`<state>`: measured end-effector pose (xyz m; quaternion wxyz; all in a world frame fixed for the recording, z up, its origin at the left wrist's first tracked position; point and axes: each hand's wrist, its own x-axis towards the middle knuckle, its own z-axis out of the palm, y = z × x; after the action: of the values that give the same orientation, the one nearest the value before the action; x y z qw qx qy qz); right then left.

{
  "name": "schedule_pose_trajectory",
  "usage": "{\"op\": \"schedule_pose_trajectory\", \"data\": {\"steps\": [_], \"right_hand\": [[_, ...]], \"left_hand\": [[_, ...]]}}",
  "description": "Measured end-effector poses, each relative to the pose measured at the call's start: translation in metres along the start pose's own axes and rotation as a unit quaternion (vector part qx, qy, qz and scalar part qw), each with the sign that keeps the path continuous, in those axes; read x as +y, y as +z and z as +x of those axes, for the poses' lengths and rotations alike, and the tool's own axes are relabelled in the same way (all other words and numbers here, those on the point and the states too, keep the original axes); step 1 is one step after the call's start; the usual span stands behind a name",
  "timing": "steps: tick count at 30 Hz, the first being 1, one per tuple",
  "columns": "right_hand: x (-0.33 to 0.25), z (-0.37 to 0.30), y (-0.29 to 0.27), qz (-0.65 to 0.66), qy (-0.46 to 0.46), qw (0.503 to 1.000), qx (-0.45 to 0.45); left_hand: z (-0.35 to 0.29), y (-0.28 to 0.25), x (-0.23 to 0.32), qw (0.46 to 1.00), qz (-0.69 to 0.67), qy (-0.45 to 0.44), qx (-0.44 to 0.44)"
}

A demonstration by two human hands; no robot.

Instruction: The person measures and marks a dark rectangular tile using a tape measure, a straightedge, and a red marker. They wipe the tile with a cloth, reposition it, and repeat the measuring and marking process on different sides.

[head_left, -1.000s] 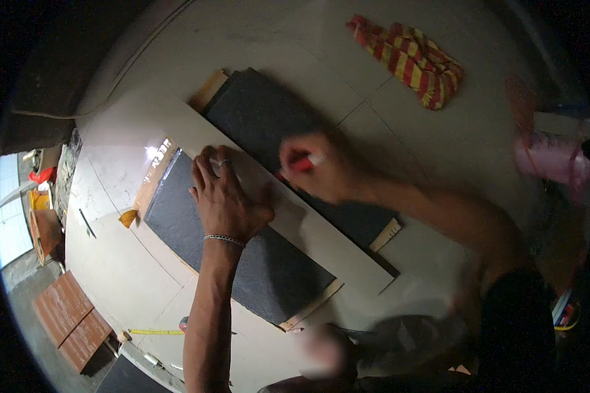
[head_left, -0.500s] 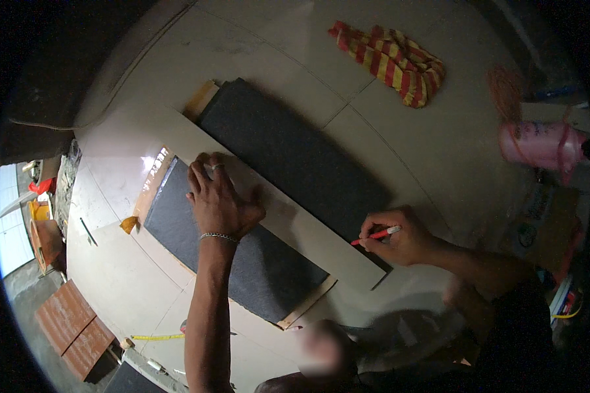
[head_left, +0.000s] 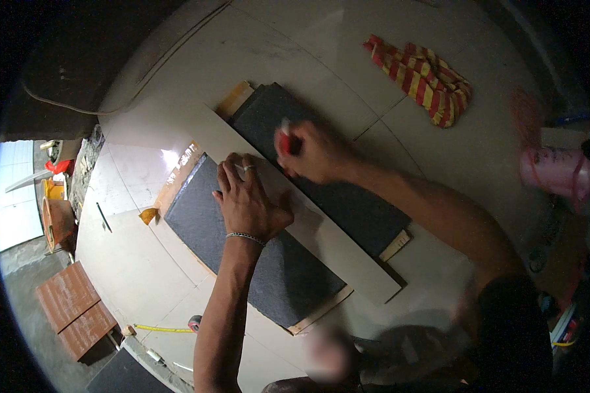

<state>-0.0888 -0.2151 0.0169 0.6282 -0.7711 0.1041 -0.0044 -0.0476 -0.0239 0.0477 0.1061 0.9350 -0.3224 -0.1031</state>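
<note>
1. across the middle of the tiled floor (head_left: 406, 150), a long pale strip (head_left: 337, 245) lies slantwise over dark slab material, running from upper left to lower right.
2. dark slab shows on both sides of it: a near dark panel (head_left: 295, 281) on the lower left and a far dark panel (head_left: 360, 203) on the upper right (whether the two join beneath the strip is hidden).
3. the left hand (head_left: 252, 206) is laid palm down, its fingers spread wide and gripping nothing. the longer fingertips and the thumb rest over the pale strip, so the strip passes directly beneath them; the outermost finger reaches over the near dark panel.
4. the right hand (head_left: 318, 157) is above the far dark panel, its fingers drawn in narrow around a red pen (head_left: 284, 142) with a whitish upper end. the pen points down toward the strip's upper-right edge, just beside it; blur hides whether the tip touches.
5. wood-coloured edging (head_left: 321, 311) borders the near panel, and a pale wooden end (head_left: 394, 245) juts from the far one.
6. round about on the floor are a crumpled red-and-yellow striped cloth (head_left: 423, 82) at the upper right, a tape measure (head_left: 195, 323) with its yellow blade out, near the left forearm, and a small orange-brown scrap (head_left: 148, 216).
</note>
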Motion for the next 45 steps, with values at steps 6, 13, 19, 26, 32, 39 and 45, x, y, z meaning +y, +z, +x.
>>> {"op": "schedule_pose_trajectory", "data": {"steps": [6, 13, 19, 26, 32, 39, 45], "right_hand": [[-0.021, 0.138, 0.020, -0.119, -0.020, 0.991, 0.064], [-0.048, 0.086, -0.018, 0.019, -0.128, 0.983, 0.131], [-0.045, -0.172, -0.029, -0.183, 0.062, 0.966, 0.171], [-0.042, -0.310, 0.034, -0.416, 0.229, 0.880, 0.001], [-0.027, -0.302, 0.048, -0.383, 0.150, 0.911, 0.030], [-0.079, -0.317, 0.086, -0.272, 0.067, 0.960, -0.021], [-0.095, -0.313, 0.132, -0.239, -0.126, 0.959, -0.085]], "left_hand": [[0.001, -0.003, 0.001, 1.000, 0.019, -0.004, -0.020], [0.001, -0.009, 0.006, 0.999, 0.005, -0.035, -0.029], [0.011, -0.015, -0.012, 0.992, -0.078, -0.098, -0.001], [0.098, -0.018, -0.102, 0.876, -0.301, -0.361, 0.105], [0.120, -0.024, -0.114, 0.742, -0.551, -0.378, 0.059], [0.024, -0.098, -0.206, 0.633, -0.696, -0.302, 0.154], [-0.152, -0.166, -0.254, 0.908, -0.326, -0.161, 0.208]]}}
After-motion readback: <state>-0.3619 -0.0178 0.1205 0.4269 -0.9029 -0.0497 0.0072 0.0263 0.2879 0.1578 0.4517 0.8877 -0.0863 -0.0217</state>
